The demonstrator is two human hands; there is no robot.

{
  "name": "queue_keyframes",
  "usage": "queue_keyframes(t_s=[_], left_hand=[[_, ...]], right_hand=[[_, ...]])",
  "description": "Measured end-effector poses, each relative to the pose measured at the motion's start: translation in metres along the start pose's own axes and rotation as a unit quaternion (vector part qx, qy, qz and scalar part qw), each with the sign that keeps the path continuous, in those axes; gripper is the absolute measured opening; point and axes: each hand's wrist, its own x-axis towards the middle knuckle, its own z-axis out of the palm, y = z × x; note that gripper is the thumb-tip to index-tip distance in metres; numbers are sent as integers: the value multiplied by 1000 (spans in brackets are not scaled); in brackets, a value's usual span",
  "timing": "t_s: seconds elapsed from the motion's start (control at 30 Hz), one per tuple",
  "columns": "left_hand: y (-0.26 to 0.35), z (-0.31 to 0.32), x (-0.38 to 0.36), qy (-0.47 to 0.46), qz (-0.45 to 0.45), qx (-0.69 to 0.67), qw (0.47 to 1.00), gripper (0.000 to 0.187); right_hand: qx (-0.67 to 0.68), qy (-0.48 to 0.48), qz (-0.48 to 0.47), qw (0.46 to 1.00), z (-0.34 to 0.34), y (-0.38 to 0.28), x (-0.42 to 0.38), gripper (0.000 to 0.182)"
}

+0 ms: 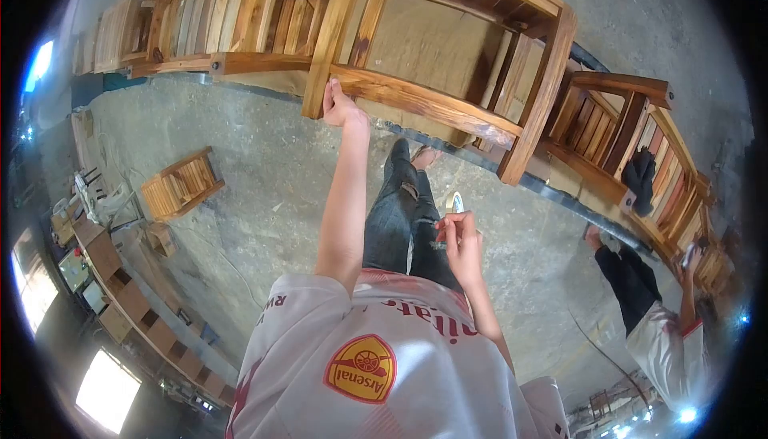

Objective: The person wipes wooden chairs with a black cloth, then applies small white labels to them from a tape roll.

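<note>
Hands: our left (pixel 342 107) grips chair rail (pixel 424 103) near its front leg | our right (pixel 458 239) pinches small brush (pixel 454 201) above our knees | co-worker (pixel 656 319) at far right beside another chair (pixel 640 151).

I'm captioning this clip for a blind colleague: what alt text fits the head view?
The left hand grips the rail of a varnished wooden chair frame; the right hand holds a small pale object near the chest. Another person sits on the concrete floor.
</note>
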Motion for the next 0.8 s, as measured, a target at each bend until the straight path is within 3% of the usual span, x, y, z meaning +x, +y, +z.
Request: queue_keyframes(t_s=[0.13,0.2,0.27,0.37,0.5,0.6,0.63,0.7,0.77,0.8], left_hand=[[3,4,-1,105,-119,0,987,31],[0,-4,20,46,-193,11,980,37],[2,-24,38,-96,-275,19,956,41],[-1,-23,43,-65,-346,6,936,41],[-6,-22,37,-81,-217,59,971,43],[10,-22,29,-66,-220,84,970,45],[18,-24,23,-88,-232,82,965,47],[-3,-53,47,-199,-400,31,894,36],[-14,-100,56,-364,-459,83,806,27],[-3,-121,49,-357,-416,172,818,24]], right_hand=[[-13,10,-5,1000,-5,-8,0,6],[-16,21,-16,1000,-8,-12,0,6],[-19,25,-22,999,-11,-18,1,6],[-17,20,-22,999,-13,-29,12,5],[-11,2,-31,999,-12,-42,43,7],[0,-14,-64,998,2,-53,82,9],[4,-11,-83,997,10,-62,97,11],[33,11,-105,994,30,-84,134,16],[42,43,-150,987,54,-98,182,22],[25,58,-192,979,66,-97,212,25]])
